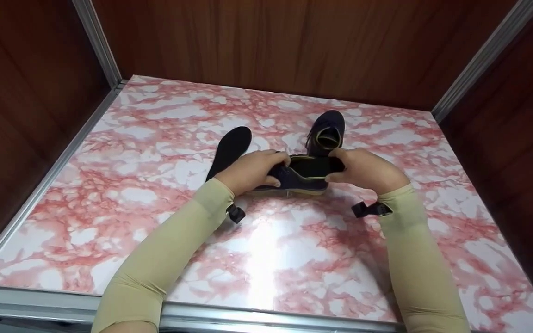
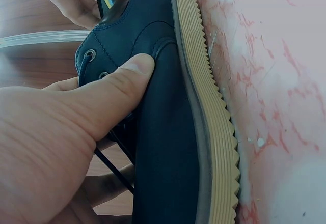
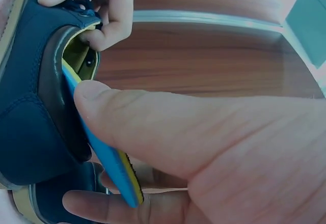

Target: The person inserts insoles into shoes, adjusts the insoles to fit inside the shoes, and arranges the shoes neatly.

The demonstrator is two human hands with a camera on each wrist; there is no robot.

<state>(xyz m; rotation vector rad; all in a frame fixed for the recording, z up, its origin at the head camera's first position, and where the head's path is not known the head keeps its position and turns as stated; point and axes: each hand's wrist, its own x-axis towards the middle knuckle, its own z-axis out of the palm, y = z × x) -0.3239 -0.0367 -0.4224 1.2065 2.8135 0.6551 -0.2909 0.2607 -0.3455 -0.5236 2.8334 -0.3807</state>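
Note:
A dark navy lace-up shoe point(image 1: 296, 182) with a ridged tan sole lies sideways between the hands. My left hand point(image 1: 253, 170) grips it over the laces, thumb pressed on the near side in the left wrist view. At the heel end, my right hand point(image 1: 366, 170) pinches an insole point(image 3: 104, 150) with a blue and yellow underside. The insole's front part is inside the shoe's opening and hidden there; its heel end sticks out at the back collar. From the head view, the insole's top looks black.
A second navy shoe point(image 1: 330, 121) stands just behind the gripped one, toe pointing away. Another black insole point(image 1: 234, 145) lies flat at the back left, beside my left hand. Wood-patterned panels point(image 1: 285, 46) wall the pink-and-white marbled table point(image 1: 155, 231) on three sides.

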